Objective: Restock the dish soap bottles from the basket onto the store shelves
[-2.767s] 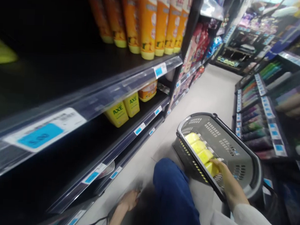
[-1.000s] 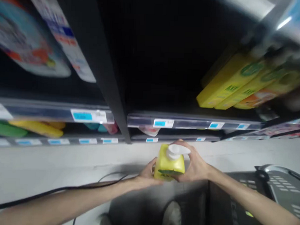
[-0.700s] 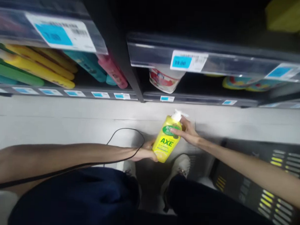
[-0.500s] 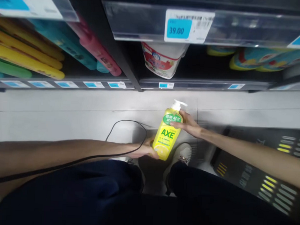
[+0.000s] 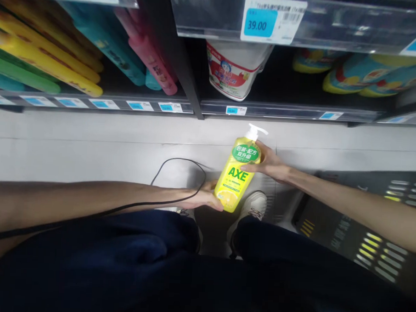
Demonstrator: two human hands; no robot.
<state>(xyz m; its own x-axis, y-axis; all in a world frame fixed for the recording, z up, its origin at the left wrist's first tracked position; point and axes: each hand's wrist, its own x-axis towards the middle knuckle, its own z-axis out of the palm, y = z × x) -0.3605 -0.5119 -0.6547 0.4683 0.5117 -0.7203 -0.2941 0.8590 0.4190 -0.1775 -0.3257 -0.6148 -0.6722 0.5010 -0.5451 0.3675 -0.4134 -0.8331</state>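
Observation:
A yellow AXE pump bottle [image 5: 233, 180] with a white pump top and a green round label is held in front of my knees, tilted with its top to the right. My left hand [image 5: 208, 196] grips its lower left side, thumb near the base; the fingers behind are hidden. On the upper right side my right hand [image 5: 268, 162] is wrapped around it, thumb lying across the front and fingers behind. The bottle's front faces up toward me. A thin black cable [image 5: 178, 203] runs over my left forearm.
A dark shelf edge [image 5: 286, 111] spans the far side. On it stand a white jug with a red label [image 5: 228, 74], yellow-blue bottles [image 5: 349, 79] at right and long coloured bottles [image 5: 157, 64] at left. A dark grey slotted basket [image 5: 349, 226] sits right of my shoes [image 5: 254, 206].
The view has shifted a little, so shelf and bottle appear slightly higher and further right. Both hands keep their hold on the bottle.

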